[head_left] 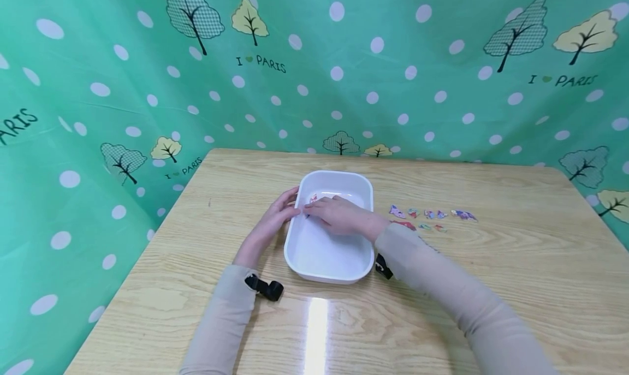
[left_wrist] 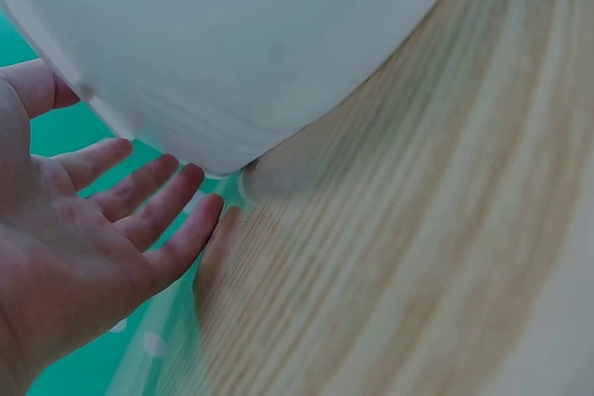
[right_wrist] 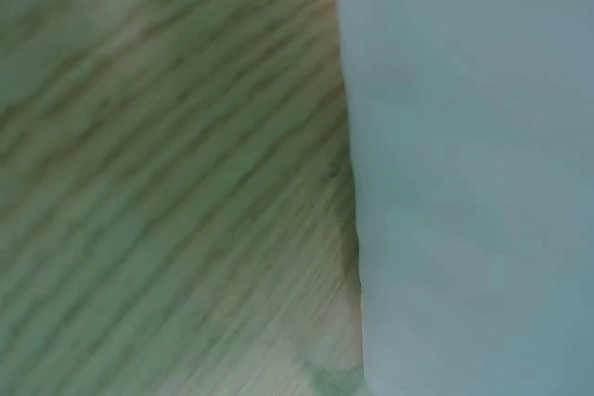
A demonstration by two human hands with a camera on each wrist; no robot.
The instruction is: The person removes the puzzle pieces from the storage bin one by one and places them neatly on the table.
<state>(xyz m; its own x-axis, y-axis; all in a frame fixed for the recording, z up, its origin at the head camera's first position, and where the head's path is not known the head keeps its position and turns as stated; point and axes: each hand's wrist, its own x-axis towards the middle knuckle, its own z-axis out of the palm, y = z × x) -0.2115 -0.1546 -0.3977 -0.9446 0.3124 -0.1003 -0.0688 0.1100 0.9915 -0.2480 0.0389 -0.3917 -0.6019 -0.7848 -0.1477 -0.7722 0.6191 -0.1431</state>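
A white plastic tub (head_left: 328, 263) stands on the wooden table. My left hand (head_left: 269, 222) is at its left side, thumb at the rim and the other fingers along the outside. In the left wrist view, the fingers of that hand (left_wrist: 102, 220) are spread and relaxed next to the tub's wall (left_wrist: 232, 53). My right hand (head_left: 339, 215) reaches inside, fingertips low near the left inner wall. A small red-and-white piece (head_left: 313, 198) lies just beyond them, and a dark bit shows under the fingertips. Whether they pinch it is unclear. The right wrist view shows only the tub's outer wall (right_wrist: 473, 183) and table.
Several small colourful flat pieces lie in loose rows right of the tub, among them a purple one (head_left: 464, 215) and a red one (head_left: 405, 224) partly behind the right forearm. A green patterned curtain (head_left: 314, 102) hangs behind the table (head_left: 516, 266).
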